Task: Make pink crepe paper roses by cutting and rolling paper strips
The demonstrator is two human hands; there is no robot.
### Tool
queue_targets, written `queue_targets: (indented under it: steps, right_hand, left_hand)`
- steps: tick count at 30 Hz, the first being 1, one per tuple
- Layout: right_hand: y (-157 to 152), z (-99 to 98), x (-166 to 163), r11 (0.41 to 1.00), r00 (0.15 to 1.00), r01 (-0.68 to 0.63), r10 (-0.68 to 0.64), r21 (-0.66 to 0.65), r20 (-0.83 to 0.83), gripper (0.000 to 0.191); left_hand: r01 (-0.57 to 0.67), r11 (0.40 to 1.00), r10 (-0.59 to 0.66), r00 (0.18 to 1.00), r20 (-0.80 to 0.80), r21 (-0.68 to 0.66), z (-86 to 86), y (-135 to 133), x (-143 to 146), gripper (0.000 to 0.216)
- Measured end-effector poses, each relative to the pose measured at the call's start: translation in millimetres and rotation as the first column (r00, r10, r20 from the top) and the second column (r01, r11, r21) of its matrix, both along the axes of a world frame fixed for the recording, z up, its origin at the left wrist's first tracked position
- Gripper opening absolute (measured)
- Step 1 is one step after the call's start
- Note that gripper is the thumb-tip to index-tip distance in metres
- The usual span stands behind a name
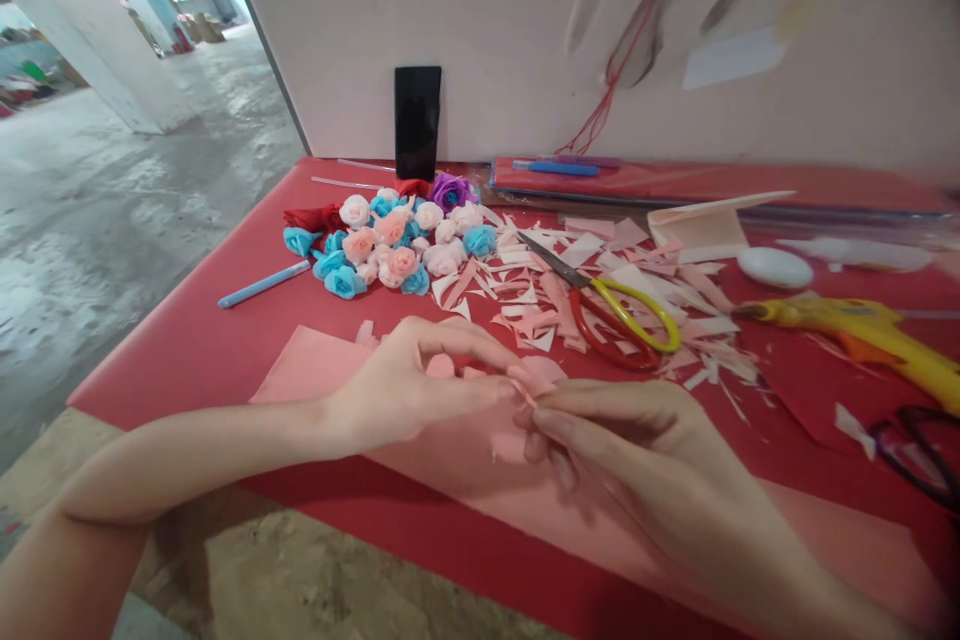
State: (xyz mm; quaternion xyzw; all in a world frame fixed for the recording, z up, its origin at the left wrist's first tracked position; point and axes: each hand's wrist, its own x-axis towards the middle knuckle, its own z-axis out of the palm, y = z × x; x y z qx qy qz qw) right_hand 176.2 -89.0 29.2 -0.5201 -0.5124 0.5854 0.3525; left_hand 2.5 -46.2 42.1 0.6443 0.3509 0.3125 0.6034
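My left hand (420,380) pinches a small piece of pink paper (536,373) between thumb and forefinger. From the other side, my right hand (637,430) grips the same piece with its fingertips, and the two hands nearly meet. Beneath them a long pink paper sheet (300,365) lies along the front of the red table. A few small pink cut pieces (510,447) rest on that sheet, partly hidden by my fingers. Just beyond my hands, scissors (622,315) with one red and one yellow handle lie across paper scraps (525,305).
Paper roses (397,265) are heaped at the back left, before an upright phone (417,120). A light blue pen (262,284) lies left of them. On the right are a yellow glue gun (847,320), a white oval object (775,267) and dark-handled scissors (919,455). A white panel (510,30) stands behind.
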Motion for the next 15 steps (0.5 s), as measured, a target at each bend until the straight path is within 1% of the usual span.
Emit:
queue_targets:
  steps: [3,7,15]
  right_hand:
    - [-0.1,-0.3,-0.1,1.0,1.0,0.024,-0.024,-0.016,0.002,0.03]
    - [1.0,-1.1,0.3,0.998,0.999,0.034,-0.036,-0.048,-0.03,0.027]
    - [3.1,-2.1,3.4,0.999,0.999,-0.021,0.019,-0.04,-0.05,0.031]
  left_hand:
    - [0.0,0.999,0.0,1.0,0.013,-0.047,3.8,0.2,0.4,0.009]
    - [-0.002,0.995,0.004,1.0,0.014,-0.099,7.2,0.3,0.5,0.008]
    - [0.01,0.998,-0.01,1.0,-0.006,-0.056,3.9,-0.9,1.7,0.004]
